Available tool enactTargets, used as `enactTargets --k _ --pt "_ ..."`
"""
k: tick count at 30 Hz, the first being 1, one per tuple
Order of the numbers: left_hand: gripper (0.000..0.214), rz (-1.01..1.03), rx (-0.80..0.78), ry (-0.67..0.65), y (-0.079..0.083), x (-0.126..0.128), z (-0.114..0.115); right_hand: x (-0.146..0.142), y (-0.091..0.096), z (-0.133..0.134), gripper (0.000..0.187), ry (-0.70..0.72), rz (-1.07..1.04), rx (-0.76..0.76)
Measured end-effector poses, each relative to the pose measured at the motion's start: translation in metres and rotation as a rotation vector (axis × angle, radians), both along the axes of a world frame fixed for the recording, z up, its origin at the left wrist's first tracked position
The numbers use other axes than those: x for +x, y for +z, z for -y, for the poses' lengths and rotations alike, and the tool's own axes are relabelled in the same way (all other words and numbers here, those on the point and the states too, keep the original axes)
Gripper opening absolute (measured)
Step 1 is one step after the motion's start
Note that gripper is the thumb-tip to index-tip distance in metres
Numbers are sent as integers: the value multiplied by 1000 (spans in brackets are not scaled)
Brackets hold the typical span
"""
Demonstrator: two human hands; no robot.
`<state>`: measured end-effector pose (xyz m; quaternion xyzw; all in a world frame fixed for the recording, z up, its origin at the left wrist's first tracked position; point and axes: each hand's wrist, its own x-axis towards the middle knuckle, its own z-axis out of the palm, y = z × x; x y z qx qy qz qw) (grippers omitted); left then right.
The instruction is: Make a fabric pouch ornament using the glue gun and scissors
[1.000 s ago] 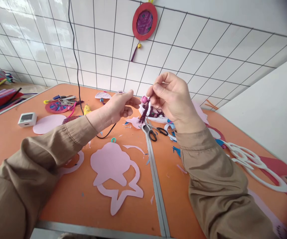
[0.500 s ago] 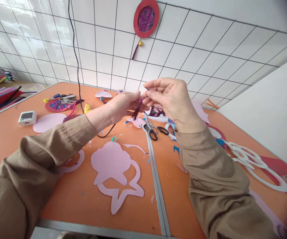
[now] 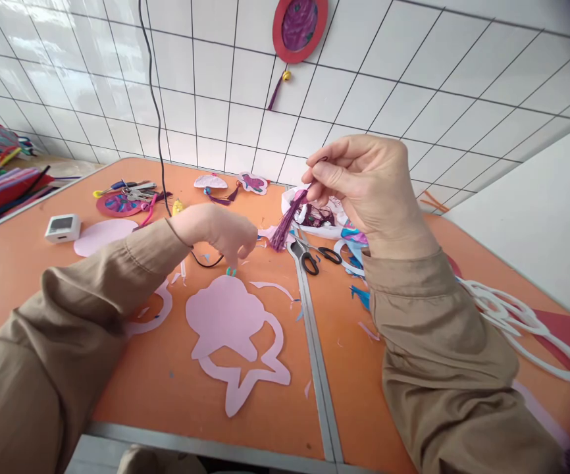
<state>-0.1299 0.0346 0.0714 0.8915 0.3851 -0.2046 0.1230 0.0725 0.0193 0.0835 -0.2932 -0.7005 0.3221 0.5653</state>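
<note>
Purple tassel (image 3: 285, 224) hangs from your right hand (image 3: 366, 184), pinched by thumb and fingers, over the desk's (image 3: 181, 398) far half. Your left hand (image 3: 216, 230) curls down at the teal ring (image 3: 231, 271); its grip cannot be told. Orange surface shows between pink paper (image 3: 223, 313) and near edge. Toward the far edge, a white bag (image 3: 328, 232) holds dark thread (image 3: 318, 216).

left sleeve (image 3: 85, 322): tan-brown, creased, stitched | right sleeve (image 3: 443, 355): tan-brown, creased, seamed cuff (image 3: 403, 280)
</note>
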Motion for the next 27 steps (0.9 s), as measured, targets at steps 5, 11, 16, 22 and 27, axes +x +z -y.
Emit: enactTargets --k 5,11,16,22,27 --pt "15 -144 45 -148 -19 14 5 0 0 3 16 -11 40 26" --pt "28 -100 -84 -109 -24 10 -3 2 1 3 21 -24 88 45" --pt "26 -73 -177 -85 -23 9 -4 3 1 3 17 -35 99 67" --pt "12 -47 -224 -135 -30 10 -9 2 1 3 11 -26 96 65" --pt "12 -73 -265 -160 -33 13 -8 2 2 4 13 -29 99 50"
